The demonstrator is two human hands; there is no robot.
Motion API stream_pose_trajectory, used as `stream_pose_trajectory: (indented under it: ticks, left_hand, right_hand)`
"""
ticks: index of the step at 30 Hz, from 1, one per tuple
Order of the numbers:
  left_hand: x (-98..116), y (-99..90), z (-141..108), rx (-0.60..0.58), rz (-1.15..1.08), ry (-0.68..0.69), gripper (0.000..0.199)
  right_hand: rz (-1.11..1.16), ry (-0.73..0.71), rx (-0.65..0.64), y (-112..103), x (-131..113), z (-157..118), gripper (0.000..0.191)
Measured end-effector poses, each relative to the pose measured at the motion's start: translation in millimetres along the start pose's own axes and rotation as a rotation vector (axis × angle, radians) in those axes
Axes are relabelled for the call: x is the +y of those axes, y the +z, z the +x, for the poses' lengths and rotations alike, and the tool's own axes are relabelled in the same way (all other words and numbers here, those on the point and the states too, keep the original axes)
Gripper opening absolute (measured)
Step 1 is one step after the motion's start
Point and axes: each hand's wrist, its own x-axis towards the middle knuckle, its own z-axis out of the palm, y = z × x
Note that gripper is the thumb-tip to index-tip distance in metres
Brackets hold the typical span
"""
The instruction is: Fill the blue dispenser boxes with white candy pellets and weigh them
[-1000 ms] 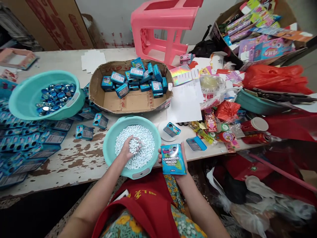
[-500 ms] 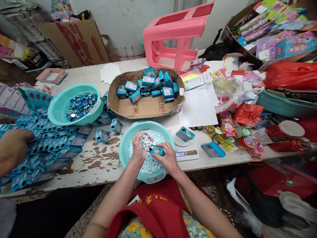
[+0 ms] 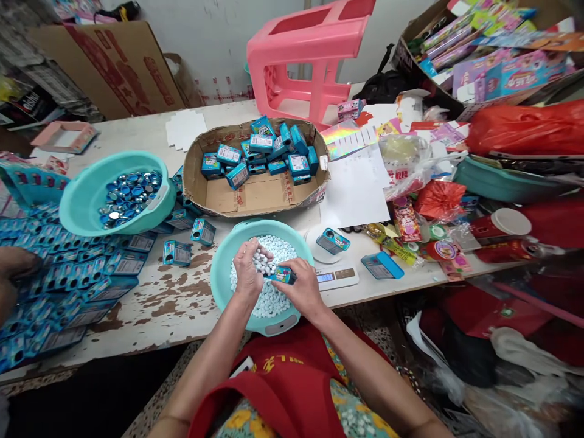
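Note:
Over a turquoise basin (image 3: 221, 286) of small white candies (image 3: 272, 301), my left hand (image 3: 249, 271) is cupped around a heap of the same candies. My right hand (image 3: 302, 286) grips a small blue candy box (image 3: 281, 275), which lies almost level with one end against the heap. Just right of the basin, a white digital scale (image 3: 337, 278) carries another blue box (image 3: 333, 241) on its round plate. Beside the scale a blue box (image 3: 382, 266) lies on the table. Two more blue boxes stand left of the basin.
A cut-down cardboard carton (image 3: 255, 204) holds several blue boxes. At left are a turquoise basin (image 3: 75, 204) of blue and silver caps, and rows of blue boxes (image 3: 82, 274) near another person's hand (image 3: 18, 267). A pink stool (image 3: 310, 55) stands behind; packets and bags crowd the right.
The view has shifted slightly, so the table's things sit further left. My hands stay over the basin, with the box still at the candies; the other person's hand is further toward the left edge.

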Motion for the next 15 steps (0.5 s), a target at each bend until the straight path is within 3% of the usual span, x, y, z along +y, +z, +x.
stream_pose_trajectory:
  ticks: [9,15]
  left_hand:
    - [0.4,2.0,-0.1,0.045,0.168,0.056,0.029]
    - [0.1,5.1,1.3,0.012,0.185,0.078,0.027]
  right_hand:
    - [0.058,-0.005,-0.011,-2.6,-1.7,1.9,0.033]
    - [0.097,0.002,-0.001,-4.9,-2.1,3.2,0.031]
